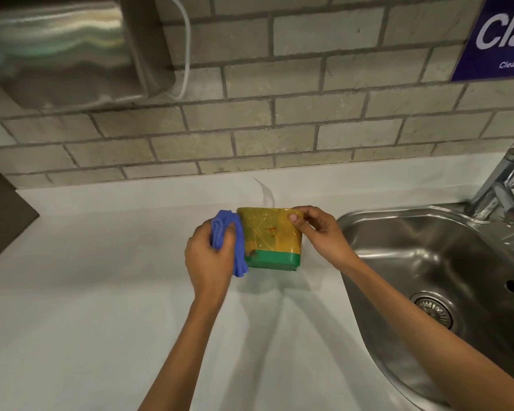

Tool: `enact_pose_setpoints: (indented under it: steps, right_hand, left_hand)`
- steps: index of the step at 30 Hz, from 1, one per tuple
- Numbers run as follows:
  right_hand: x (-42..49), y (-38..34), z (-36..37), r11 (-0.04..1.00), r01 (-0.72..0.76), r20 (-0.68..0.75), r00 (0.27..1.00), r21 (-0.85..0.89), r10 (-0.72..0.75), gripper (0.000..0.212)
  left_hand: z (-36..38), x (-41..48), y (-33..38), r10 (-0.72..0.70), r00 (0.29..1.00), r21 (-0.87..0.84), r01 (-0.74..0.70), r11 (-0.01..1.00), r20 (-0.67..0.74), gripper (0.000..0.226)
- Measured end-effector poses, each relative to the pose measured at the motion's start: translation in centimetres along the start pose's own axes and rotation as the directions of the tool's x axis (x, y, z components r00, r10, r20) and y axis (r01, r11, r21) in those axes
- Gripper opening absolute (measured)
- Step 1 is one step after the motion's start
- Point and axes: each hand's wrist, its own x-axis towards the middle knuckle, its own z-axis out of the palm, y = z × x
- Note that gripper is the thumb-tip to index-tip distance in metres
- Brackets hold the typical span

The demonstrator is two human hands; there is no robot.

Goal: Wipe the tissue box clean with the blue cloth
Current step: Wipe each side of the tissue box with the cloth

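Wiping was underway: the left hand (209, 253) clamped the blue cloth (238, 247) against the tissue box (269, 235) at nine o'clock; the right hand (315, 229) pinched its three-o'clock corner. Front marks remained.

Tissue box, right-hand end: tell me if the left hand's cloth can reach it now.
Probably not yet. The right hand grips that end of the tissue box, while the left hand presses the blue cloth on the opposite end; the front face is open.

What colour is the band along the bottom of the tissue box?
Green, below a yellow-ochre patterned body; the band on the tissue box shows clearly in the head view.
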Motion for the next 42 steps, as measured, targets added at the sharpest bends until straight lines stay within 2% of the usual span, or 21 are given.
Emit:
enact_pose_setpoints:
  steps: [2,4,6,9,14,16,19,20,24,26,29,31,32,35,37,39,42]
  right_hand:
    - [0.2,-0.1,-0.1,1.0,-0.009,0.012,1.0,0.011,0.009,0.017]
    - [0.3,-0.2,-0.1,1.0,-0.007,0.032,0.999,0.018,0.006,0.014]
    - [0.3,-0.2,0.0,1.0,0.002,0.049,0.999,0.027,-0.004,0.008]
    - [0.4,-0.5,0.1,0.999,0.021,0.053,0.998,0.035,-0.023,0.007]
    - [0.7,-0.7,-0.2,0.998,0.035,0.056,0.998,0.05,-0.038,0.013]
    - [0.7,-0.8,-0.3,0.998,0.035,0.064,0.997,0.047,-0.038,0.013]
    - [0.7,-0.7,-0.3,0.999,0.028,0.086,0.996,0.035,-0.031,0.011]
    - [0.7,-0.7,-0.3,0.999,0.025,0.09,0.996,0.037,-0.028,0.011]
    - [0.9,-0.7,-0.5,0.998,0.041,0.093,0.995,0.047,-0.045,0.012]
    - [1.0,-0.6,-0.6,0.998,0.042,0.097,0.994,0.044,-0.046,0.012]
    - [0.9,-0.6,-0.6,0.999,0.032,0.101,0.994,0.039,-0.036,0.012]
    - [0.8,-0.6,-0.6,0.999,0.038,0.104,0.994,0.032,-0.041,0.012]
    - [0.8,-0.6,-0.6,0.999,0.043,0.1,0.994,0.033,-0.046,0.012]
    - [0.7,-0.6,-0.6,0.998,0.06,0.093,0.994,0.032,-0.062,0.011]
    - [0.6,-0.7,-0.6,0.998,0.062,0.102,0.993,0.032,-0.065,0.012]
    - [0.5,-0.9,-0.7,0.998,0.058,0.1,0.993,0.026,-0.06,0.013]
    - [0.5,-0.9,-0.7,0.998,0.059,0.113,0.992,0.009,-0.059,0.012]
  left_hand:
    - [0.2,-1.1,0.9,0.184,0.981,0.117,-0.19,0.975,0.061,0.008]
    - [0.8,-1.9,1.3,0.291,0.944,0.282,-0.325,0.903,0.155,0.018]
    - [1.4,-2.2,1.5,0.298,0.937,0.391,-0.348,0.852,0.183,0.022]
    - [2.5,-2.0,2.1,0.248,0.952,0.455,-0.305,0.837,0.182,0.026]
    - [3.3,-2.6,2.5,0.343,0.869,0.486,-0.486,0.726,0.357,0.032]
    - [2.1,-2.1,1.9,0.342,0.888,0.497,-0.456,0.739,0.307,0.027]
    - [1.6,-0.6,1.9,0.251,0.953,0.54,-0.303,0.785,0.17,0.023]
    - [2.1,-0.5,2.3,0.253,0.952,0.543,-0.306,0.782,0.173,0.024]
    - [3.6,-2.3,3.2,0.372,0.841,0.484,-0.533,0.694,0.392,0.03]
    - [2.6,-2.3,2.6,0.39,0.825,0.486,-0.559,0.672,0.41,0.028]
    - [1.3,-0.9,2.0,0.319,0.909,0.539,-0.416,0.732,0.268,0.022]
    - [2.0,-0.5,2.4,0.268,0.933,0.551,-0.359,0.753,0.241,0.025]
    - [2.6,-0.7,2.7,0.278,0.921,0.542,-0.386,0.746,0.273,0.028]
    - [3.3,-2.3,3.0,0.385,0.823,0.489,-0.56,0.669,0.417,0.031]
    - [2.3,-2.5,2.2,0.428,0.803,0.474,-0.592,0.652,0.416,0.029]
    - [1.2,-1.8,1.4,0.389,0.866,0.501,-0.499,0.707,0.313,0.025]
    - [1.5,-0.8,1.6,0.252,0.949,0.534,-0.315,0.785,0.189,0.023]
